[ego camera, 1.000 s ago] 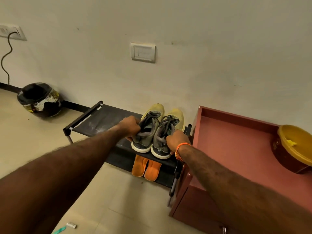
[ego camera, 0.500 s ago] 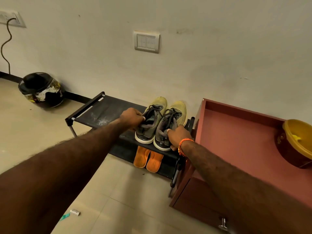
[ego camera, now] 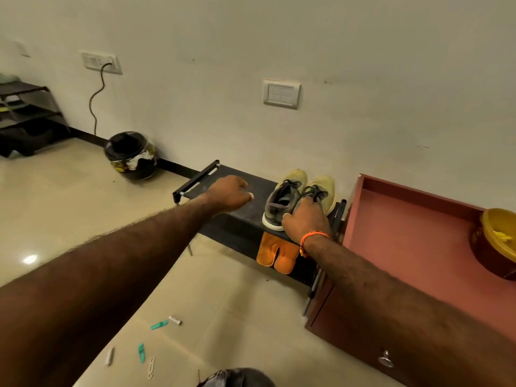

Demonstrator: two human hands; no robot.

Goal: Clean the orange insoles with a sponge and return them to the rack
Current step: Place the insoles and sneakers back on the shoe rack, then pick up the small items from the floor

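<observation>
Rack [ego camera: 240,219]: right fingers [ego camera: 300,212] on shoes [ego camera: 287,199].

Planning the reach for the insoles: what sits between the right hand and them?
In the head view, only the rack's top-shelf edge; the right hand rests on the shoes directly above the insoles.

Both arms stretched forward, bare forearms. Left hand [ego camera: 229,193] loosely curled, palm down, holding nothing. Right hand [ego camera: 305,220] palm down, fingers curled over what's under it; orange band [ego camera: 310,239] on that wrist, arm angling in from lower right
</observation>
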